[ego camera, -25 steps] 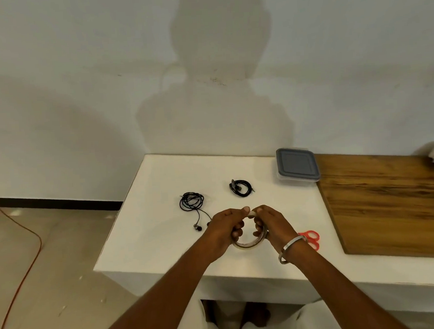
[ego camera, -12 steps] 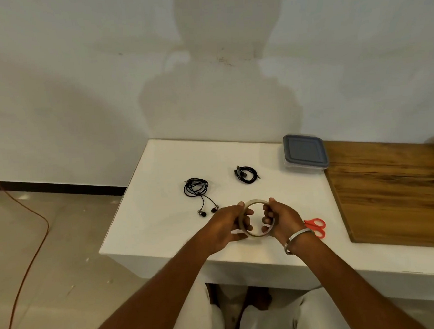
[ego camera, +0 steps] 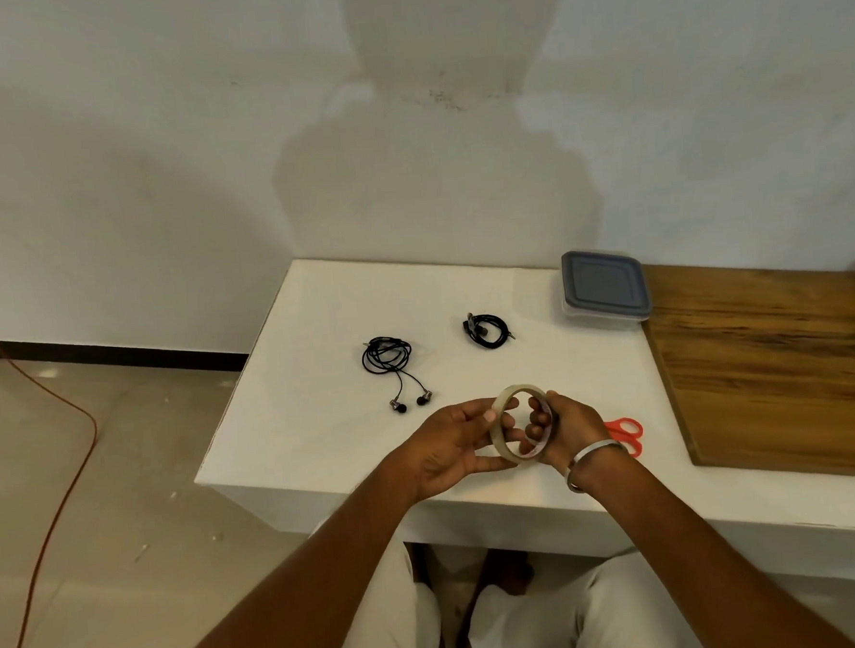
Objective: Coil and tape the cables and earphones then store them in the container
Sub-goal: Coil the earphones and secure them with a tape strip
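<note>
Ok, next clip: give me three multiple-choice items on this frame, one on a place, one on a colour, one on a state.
1. Where do the scissors lie?
A. on the wooden board
B. on the white table, behind the right hand
C. on the floor

2. What colour is the container lid?
A. grey
B. red
C. green

3. The tape roll is:
A. flat on the table
B. on the container
C. held by both hands

Key: 1 B, the handles show past the right hand; 2 A, lid is grey; 3 C, the left hand grips it too.
</note>
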A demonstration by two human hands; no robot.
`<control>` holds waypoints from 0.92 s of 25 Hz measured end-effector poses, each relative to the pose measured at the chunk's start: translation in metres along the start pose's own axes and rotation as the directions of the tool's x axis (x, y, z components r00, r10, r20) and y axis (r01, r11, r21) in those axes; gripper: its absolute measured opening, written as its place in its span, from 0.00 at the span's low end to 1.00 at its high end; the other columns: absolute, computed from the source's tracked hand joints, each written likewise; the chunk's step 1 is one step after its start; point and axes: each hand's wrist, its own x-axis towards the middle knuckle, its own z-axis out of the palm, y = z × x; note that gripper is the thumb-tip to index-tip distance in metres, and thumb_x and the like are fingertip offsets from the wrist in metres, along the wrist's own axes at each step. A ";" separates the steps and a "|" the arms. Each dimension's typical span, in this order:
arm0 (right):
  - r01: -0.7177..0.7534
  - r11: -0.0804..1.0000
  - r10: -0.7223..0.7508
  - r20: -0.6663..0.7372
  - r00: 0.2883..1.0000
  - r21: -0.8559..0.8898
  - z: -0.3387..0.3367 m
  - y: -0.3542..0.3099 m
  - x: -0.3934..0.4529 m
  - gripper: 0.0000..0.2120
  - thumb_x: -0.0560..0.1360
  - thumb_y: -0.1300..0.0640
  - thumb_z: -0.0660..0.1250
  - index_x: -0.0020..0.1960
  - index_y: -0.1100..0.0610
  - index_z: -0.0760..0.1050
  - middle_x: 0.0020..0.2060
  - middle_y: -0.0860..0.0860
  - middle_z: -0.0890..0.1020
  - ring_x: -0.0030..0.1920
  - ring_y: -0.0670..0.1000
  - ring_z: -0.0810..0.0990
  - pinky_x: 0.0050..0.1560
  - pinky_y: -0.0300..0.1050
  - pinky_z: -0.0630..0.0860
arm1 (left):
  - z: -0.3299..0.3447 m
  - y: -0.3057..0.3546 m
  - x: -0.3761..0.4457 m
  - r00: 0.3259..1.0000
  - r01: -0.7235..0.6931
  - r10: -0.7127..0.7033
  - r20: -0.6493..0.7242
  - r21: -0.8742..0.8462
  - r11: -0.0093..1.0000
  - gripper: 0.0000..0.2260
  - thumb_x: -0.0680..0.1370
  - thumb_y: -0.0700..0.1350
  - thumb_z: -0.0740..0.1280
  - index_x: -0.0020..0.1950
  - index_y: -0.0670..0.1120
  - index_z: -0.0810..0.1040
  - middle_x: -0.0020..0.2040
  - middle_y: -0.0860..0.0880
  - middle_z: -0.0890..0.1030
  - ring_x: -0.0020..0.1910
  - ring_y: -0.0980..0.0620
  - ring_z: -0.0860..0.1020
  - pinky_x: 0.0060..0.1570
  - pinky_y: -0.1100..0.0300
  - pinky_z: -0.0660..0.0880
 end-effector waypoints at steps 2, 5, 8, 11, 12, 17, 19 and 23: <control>-0.025 0.999 0.025 -0.004 1.000 0.027 -0.002 -0.002 0.000 0.18 0.80 0.52 0.54 0.37 0.60 0.73 0.24 0.50 0.68 0.24 0.49 0.66 0.31 0.41 0.67 | -0.001 -0.002 -0.001 0.999 -0.029 0.030 0.027 -0.008 1.000 0.15 0.79 0.32 0.62 0.64 0.42 0.75 0.52 0.45 0.83 0.55 0.47 0.81 0.59 0.43 0.76; -0.027 1.000 0.027 -0.037 0.999 -0.005 -0.001 -0.006 -0.007 0.18 0.81 0.51 0.53 0.41 0.61 0.74 0.27 0.51 0.68 0.25 0.50 0.66 0.34 0.43 0.71 | 0.000 -0.005 0.000 0.998 -0.069 0.069 0.001 0.034 0.997 0.22 0.75 0.27 0.65 0.65 0.44 0.74 0.53 0.44 0.83 0.55 0.46 0.81 0.57 0.45 0.78; -0.019 0.996 0.012 -0.076 0.997 -0.091 0.002 -0.005 -0.015 0.18 0.82 0.51 0.53 0.45 0.62 0.74 0.29 0.52 0.68 0.28 0.50 0.67 0.41 0.49 0.76 | 0.000 -0.009 0.000 0.990 -0.137 0.141 -0.024 0.128 0.982 0.30 0.72 0.28 0.70 0.71 0.48 0.69 0.53 0.43 0.82 0.54 0.44 0.81 0.59 0.44 0.76; -0.013 0.979 -0.008 -0.101 0.995 -0.205 0.005 -0.004 -0.015 0.18 0.82 0.52 0.53 0.48 0.63 0.75 0.31 0.54 0.69 0.30 0.50 0.70 0.47 0.55 0.78 | -0.002 -0.011 -0.001 0.972 -0.188 0.217 -0.091 0.254 0.949 0.34 0.70 0.32 0.74 0.72 0.52 0.68 0.53 0.39 0.82 0.54 0.42 0.82 0.57 0.46 0.78; -0.006 0.972 -0.016 -0.092 0.996 -0.234 0.005 -0.004 -0.016 0.17 0.82 0.53 0.53 0.50 0.64 0.75 0.33 0.54 0.70 0.32 0.52 0.72 0.47 0.56 0.79 | -0.002 -0.010 0.000 0.964 -0.193 0.233 -0.129 0.263 0.945 0.33 0.70 0.32 0.74 0.72 0.50 0.69 0.53 0.38 0.82 0.53 0.42 0.82 0.56 0.47 0.79; 0.151 0.892 -0.132 0.072 0.989 -0.426 0.005 -0.006 -0.022 0.11 0.80 0.59 0.59 0.61 0.58 0.71 0.45 0.58 0.77 0.44 0.59 0.81 0.42 0.52 0.82 | -0.005 -0.011 0.004 0.926 -0.239 0.249 -0.285 0.069 0.969 0.27 0.73 0.32 0.71 0.70 0.45 0.70 0.51 0.38 0.82 0.52 0.43 0.83 0.53 0.51 0.80; 0.247 0.839 -0.169 0.200 0.965 -0.485 0.002 -0.008 -0.027 0.12 0.78 0.58 0.62 0.61 0.51 0.72 0.51 0.58 0.78 0.46 0.58 0.80 0.44 0.51 0.82 | -0.007 -0.010 0.004 0.904 -0.261 0.245 -0.350 0.000 0.965 0.25 0.74 0.32 0.70 0.69 0.44 0.71 0.53 0.36 0.81 0.53 0.43 0.82 0.53 0.52 0.81; 0.568 0.250 -0.272 0.506 0.819 -0.784 -0.009 -0.005 -0.022 0.11 0.75 0.54 0.67 0.57 0.47 0.76 0.56 0.50 0.71 0.43 0.53 0.79 0.40 0.39 0.80 | -0.009 -0.006 0.002 0.880 -0.274 0.221 -0.421 -0.070 0.959 0.23 0.74 0.32 0.69 0.69 0.40 0.71 0.54 0.35 0.82 0.51 0.44 0.83 0.48 0.57 0.82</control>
